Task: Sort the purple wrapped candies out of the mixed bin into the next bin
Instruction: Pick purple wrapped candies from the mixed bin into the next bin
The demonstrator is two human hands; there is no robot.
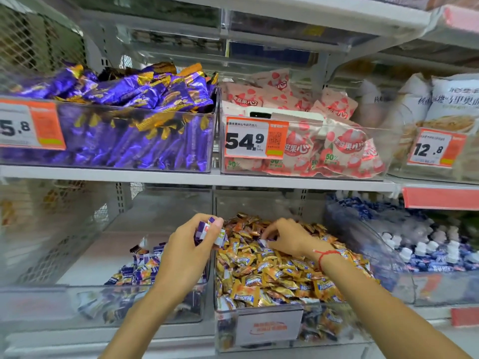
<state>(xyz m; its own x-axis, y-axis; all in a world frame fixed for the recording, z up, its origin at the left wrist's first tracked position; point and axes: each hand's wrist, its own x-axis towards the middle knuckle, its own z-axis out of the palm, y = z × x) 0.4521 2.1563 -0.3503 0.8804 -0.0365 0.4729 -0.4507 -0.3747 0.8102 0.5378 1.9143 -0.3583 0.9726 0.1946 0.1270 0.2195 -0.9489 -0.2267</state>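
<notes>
Shelf bins [259, 310]: orange, purple candies [134, 273]

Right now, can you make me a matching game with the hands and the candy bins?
Things:
1. left hand
2. right hand
3. left bin
4. middle bin

Matches:
A. mostly orange candies
B. holds purple candies
C. a small pile of purple candies
D. reaches into the orange pile

Pairs: 1-B, 2-D, 3-C, 4-A
</notes>
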